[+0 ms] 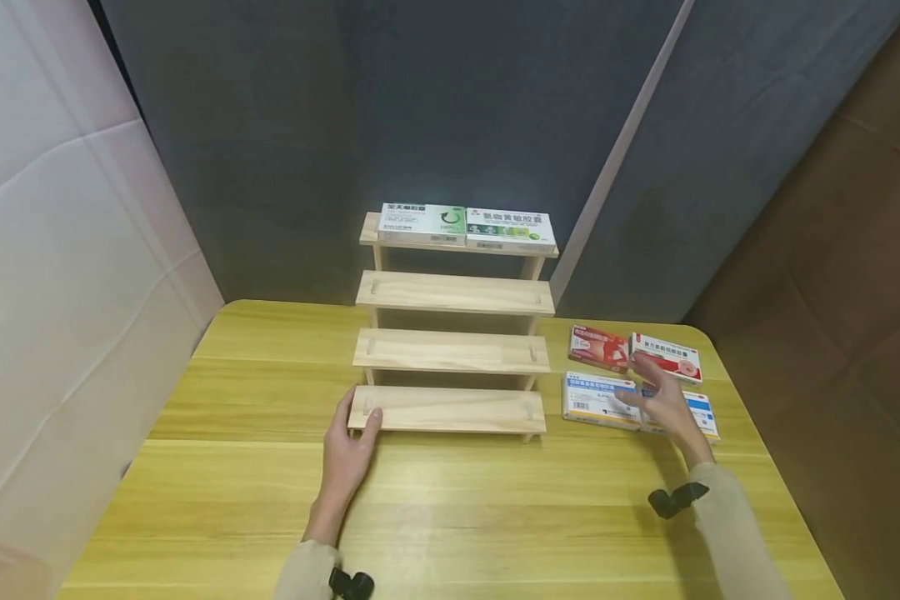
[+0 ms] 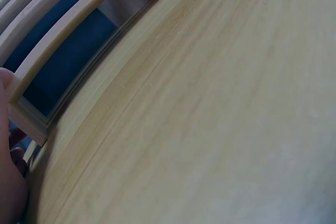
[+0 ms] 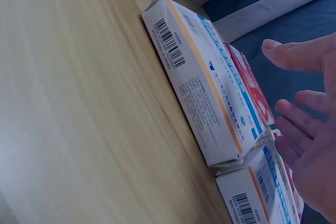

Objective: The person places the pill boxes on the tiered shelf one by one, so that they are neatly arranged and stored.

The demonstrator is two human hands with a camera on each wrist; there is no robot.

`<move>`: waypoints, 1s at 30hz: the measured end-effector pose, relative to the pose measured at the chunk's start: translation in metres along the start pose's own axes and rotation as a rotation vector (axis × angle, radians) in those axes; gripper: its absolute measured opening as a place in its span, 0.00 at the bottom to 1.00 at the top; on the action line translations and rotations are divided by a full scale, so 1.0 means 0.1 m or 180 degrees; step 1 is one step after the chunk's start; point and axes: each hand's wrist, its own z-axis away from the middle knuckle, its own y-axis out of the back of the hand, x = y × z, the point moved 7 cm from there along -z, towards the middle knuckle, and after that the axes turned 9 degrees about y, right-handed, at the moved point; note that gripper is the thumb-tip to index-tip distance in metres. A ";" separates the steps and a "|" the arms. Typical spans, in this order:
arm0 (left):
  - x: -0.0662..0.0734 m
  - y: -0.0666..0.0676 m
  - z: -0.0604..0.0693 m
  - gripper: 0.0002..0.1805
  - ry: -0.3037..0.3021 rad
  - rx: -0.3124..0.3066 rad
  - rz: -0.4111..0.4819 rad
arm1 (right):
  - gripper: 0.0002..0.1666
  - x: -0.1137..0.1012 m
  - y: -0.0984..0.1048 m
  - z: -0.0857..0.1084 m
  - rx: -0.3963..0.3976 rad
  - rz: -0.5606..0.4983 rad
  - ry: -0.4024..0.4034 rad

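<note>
A four-tier wooden display rack (image 1: 450, 350) stands at the middle of the table. My left hand (image 1: 347, 458) grips the left end of its lowest step, thumb on the front edge and fingers round the side. Two white-and-green medicine boxes, one on the left (image 1: 420, 223) and one on the right (image 1: 510, 229), lie side by side on the top step. My right hand (image 1: 667, 404) hovers with spread fingers over medicine boxes at the right: a red one (image 1: 597, 347), a white-and-red one (image 1: 671, 358), and two white-and-blue ones, left (image 3: 197, 82) and right (image 3: 257, 187), the latter partly hidden.
The yellow wood-grain table (image 1: 450, 517) has rounded far corners. A dark grey curtain (image 1: 270, 150) hangs right behind the rack. White cloth (image 1: 67, 250) borders the left side, brown cloth (image 1: 855, 292) the right.
</note>
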 end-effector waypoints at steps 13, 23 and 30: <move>-0.01 -0.01 0.00 0.38 0.0043 -0.0074 0.0008 | 0.55 0.08 -0.07 0.04 -0.0242 0.0256 0.0035; 0.00 0.00 0.00 0.37 0.0068 -0.0027 -0.0024 | 0.65 0.10 -0.16 0.03 -0.0503 0.0721 0.0221; -0.01 0.00 0.00 0.37 0.0085 0.0006 -0.0044 | 0.65 0.13 -0.18 0.04 -0.0548 0.0932 0.0342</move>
